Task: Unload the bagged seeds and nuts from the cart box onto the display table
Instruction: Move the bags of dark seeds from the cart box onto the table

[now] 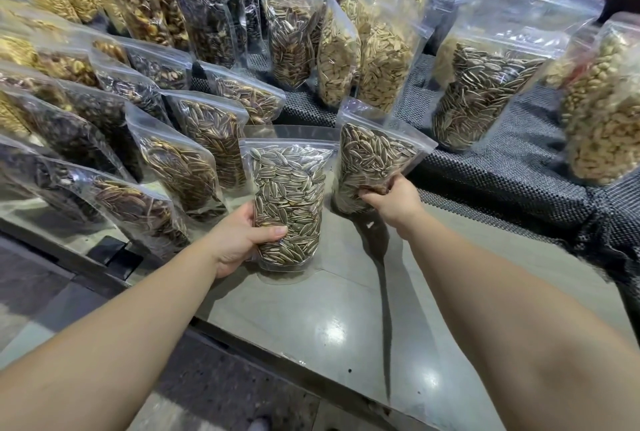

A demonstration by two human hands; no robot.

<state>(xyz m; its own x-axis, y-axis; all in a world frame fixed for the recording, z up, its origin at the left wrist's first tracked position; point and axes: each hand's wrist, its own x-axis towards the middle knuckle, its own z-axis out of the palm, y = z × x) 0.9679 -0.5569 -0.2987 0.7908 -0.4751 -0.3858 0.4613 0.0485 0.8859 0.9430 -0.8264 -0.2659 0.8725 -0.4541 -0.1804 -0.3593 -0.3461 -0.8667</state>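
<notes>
My left hand (239, 238) grips a clear bag of striped sunflower seeds (289, 195) by its lower left side, thumb across the front, holding it upright over the grey display table (332, 319). My right hand (391, 200) grips the lower part of a second sunflower seed bag (374, 157), which tilts to the right just beyond the first. Both bags stand at the front of the display, next to rows of similar bags. The cart box is not in view.
Several rows of bagged seeds and nuts (194, 160) lean across the left and back. A large sunflower seed bag (481, 84) and a peanut bag (602, 119) stand on a dark mesh mat (512, 181) at right. The table's front edge (277, 361) runs diagonally below.
</notes>
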